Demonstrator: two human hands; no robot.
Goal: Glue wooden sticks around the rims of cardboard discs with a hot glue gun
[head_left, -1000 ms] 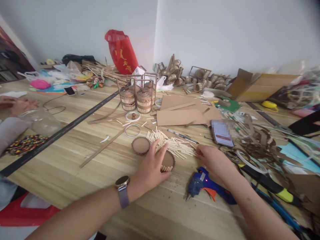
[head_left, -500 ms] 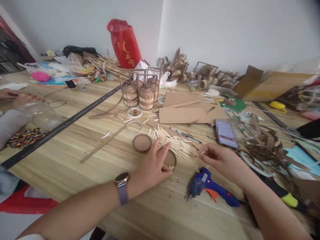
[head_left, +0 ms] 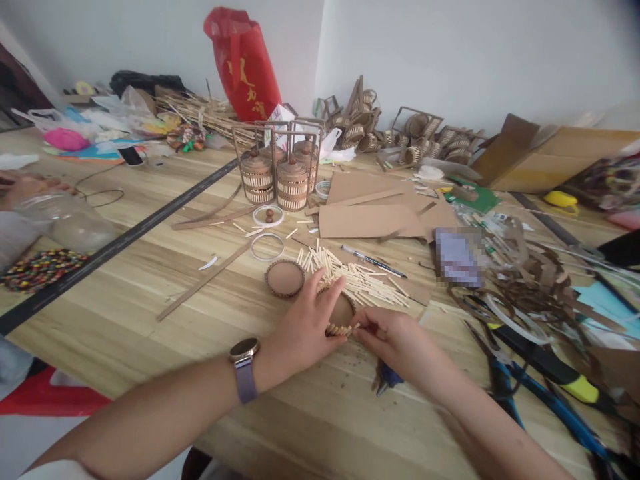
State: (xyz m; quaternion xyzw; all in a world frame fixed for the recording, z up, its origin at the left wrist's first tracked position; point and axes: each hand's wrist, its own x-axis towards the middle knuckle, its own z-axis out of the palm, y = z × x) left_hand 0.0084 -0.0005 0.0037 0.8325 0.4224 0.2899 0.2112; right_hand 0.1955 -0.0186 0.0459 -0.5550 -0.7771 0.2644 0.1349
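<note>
My left hand [head_left: 305, 325], a watch on its wrist, lies over a round brown cardboard disc [head_left: 342, 311] with short wooden sticks standing along its near edge, fingers curved on it. My right hand [head_left: 389, 339] pinches a short stick [head_left: 353, 326] against that same edge. A second round disc [head_left: 285, 278] lies just to the left. A heap of loose pale sticks [head_left: 357, 277] spreads behind both hands. The blue glue gun [head_left: 387, 379] lies under my right forearm, mostly hidden.
Small finished stick lanterns in frames [head_left: 277, 175] stand behind, with cardboard sheets [head_left: 373, 213], rings [head_left: 267, 245], a pen [head_left: 373, 261] and a phone [head_left: 457, 257]. Cutters and cardboard scraps crowd the right. Another person's hand [head_left: 25, 186] and a jar [head_left: 67, 220] are at the left.
My right hand has picked a stick from the heap and brought it left to the disc's near edge, now covering the glue gun. The left hand stays on the disc.
</note>
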